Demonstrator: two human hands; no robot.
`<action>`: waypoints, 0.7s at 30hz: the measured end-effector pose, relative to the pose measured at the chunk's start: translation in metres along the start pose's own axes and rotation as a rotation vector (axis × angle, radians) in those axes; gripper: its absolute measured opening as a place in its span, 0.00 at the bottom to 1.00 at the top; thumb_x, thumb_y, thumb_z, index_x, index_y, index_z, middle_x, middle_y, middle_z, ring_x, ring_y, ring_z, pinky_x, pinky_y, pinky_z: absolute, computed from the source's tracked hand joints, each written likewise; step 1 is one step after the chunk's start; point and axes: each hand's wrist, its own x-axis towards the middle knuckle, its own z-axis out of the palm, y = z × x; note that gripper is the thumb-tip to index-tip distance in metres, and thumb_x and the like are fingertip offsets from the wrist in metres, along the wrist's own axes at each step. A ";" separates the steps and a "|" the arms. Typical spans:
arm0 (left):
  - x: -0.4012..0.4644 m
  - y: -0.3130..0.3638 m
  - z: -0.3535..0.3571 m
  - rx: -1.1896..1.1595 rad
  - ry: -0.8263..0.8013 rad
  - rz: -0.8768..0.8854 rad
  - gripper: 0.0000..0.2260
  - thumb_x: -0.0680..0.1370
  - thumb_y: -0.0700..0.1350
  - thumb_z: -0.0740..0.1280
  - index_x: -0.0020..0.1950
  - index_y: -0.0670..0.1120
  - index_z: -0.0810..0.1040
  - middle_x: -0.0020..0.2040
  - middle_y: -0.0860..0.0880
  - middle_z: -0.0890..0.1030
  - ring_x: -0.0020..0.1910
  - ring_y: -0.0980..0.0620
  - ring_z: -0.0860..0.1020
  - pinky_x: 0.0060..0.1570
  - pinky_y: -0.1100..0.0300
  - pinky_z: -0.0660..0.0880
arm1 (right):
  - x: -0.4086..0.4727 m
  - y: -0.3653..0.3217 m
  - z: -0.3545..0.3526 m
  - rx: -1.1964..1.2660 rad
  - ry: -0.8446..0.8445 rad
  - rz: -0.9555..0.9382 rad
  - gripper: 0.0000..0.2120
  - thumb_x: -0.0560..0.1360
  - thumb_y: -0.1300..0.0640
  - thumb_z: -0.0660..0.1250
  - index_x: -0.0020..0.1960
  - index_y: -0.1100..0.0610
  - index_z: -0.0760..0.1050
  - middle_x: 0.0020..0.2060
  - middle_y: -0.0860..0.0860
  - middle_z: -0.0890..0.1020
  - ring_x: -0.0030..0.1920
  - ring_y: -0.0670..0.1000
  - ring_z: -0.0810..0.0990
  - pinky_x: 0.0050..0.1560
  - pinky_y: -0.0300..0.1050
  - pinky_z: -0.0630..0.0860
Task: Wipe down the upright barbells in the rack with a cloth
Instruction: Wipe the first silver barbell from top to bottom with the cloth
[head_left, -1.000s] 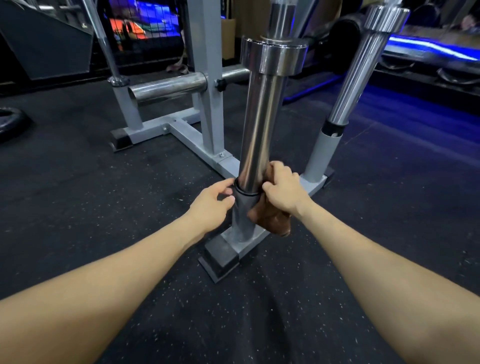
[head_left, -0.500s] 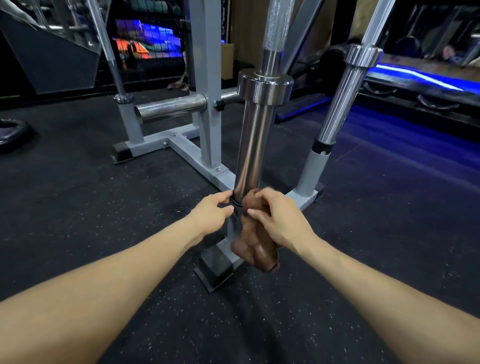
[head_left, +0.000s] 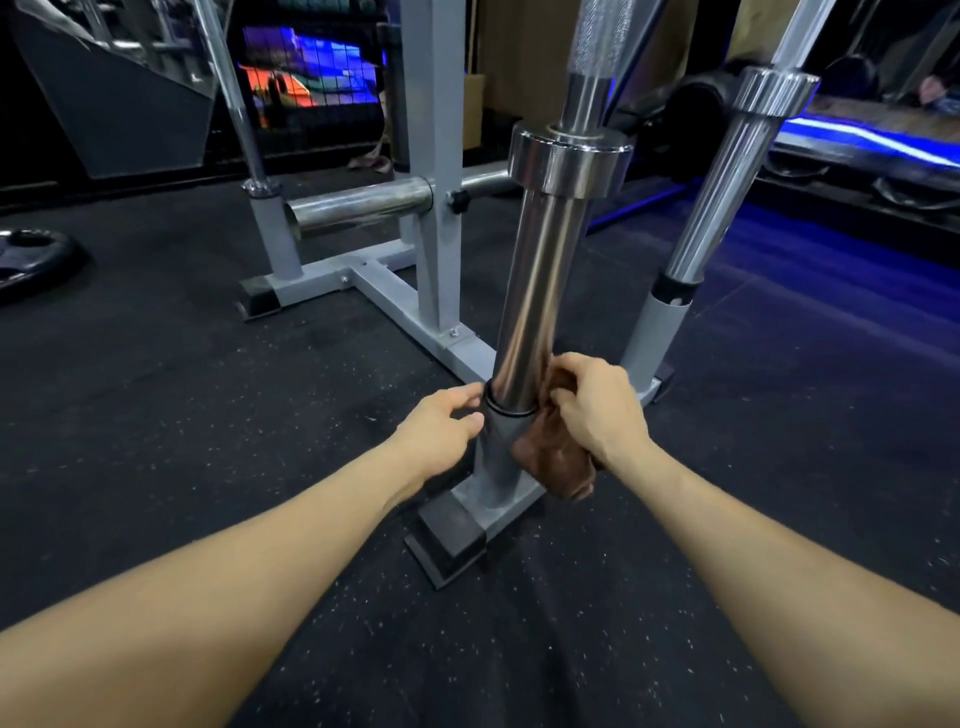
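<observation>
Lighting: dim gym, blue strip glow (head_left: 857, 137) at right. Glare streaks on chrome barbell sleeve (head_left: 540, 291). Wide-angle bowing at edges; focus sharp.

The near barbell (head_left: 537, 291) runs off the top edge of the frame, so its upper length is unseen, and its lower end is sunk in the grey holder tube (head_left: 493, 457) of the rack (head_left: 395, 291); the barbell on the right (head_left: 727, 171) and the thin one at upper left (head_left: 234, 98) are cut off by the top edge too. The brown cloth (head_left: 553, 467) is mostly covered by the right hand (head_left: 592, 410), whose fingertips disappear into its folds against the chrome, while the left hand (head_left: 441, 431) hides part of the tube behind it. A black weight plate (head_left: 31, 254) is clipped by the left edge, and the glowing screens and shapes across the dark background at the top are too blurred to make out.
</observation>
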 end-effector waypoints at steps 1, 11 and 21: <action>0.001 -0.001 0.000 0.000 0.001 0.003 0.19 0.80 0.44 0.62 0.70 0.60 0.69 0.58 0.61 0.73 0.64 0.50 0.73 0.69 0.47 0.65 | 0.005 0.002 0.002 0.004 -0.002 -0.004 0.18 0.76 0.65 0.61 0.62 0.52 0.77 0.55 0.53 0.81 0.57 0.58 0.77 0.47 0.45 0.70; -0.008 0.003 0.003 0.024 -0.027 0.019 0.23 0.81 0.42 0.61 0.73 0.59 0.63 0.67 0.59 0.70 0.65 0.51 0.71 0.67 0.48 0.68 | -0.021 0.012 0.006 -0.110 -0.080 -0.122 0.14 0.78 0.59 0.62 0.60 0.49 0.78 0.57 0.49 0.75 0.59 0.57 0.74 0.54 0.54 0.74; -0.026 0.016 -0.011 0.005 -0.021 0.027 0.18 0.82 0.43 0.59 0.70 0.57 0.69 0.67 0.54 0.73 0.65 0.51 0.72 0.67 0.49 0.68 | -0.043 -0.035 -0.013 -0.062 -0.032 -0.204 0.10 0.78 0.51 0.64 0.59 0.49 0.72 0.51 0.50 0.77 0.53 0.53 0.76 0.51 0.51 0.74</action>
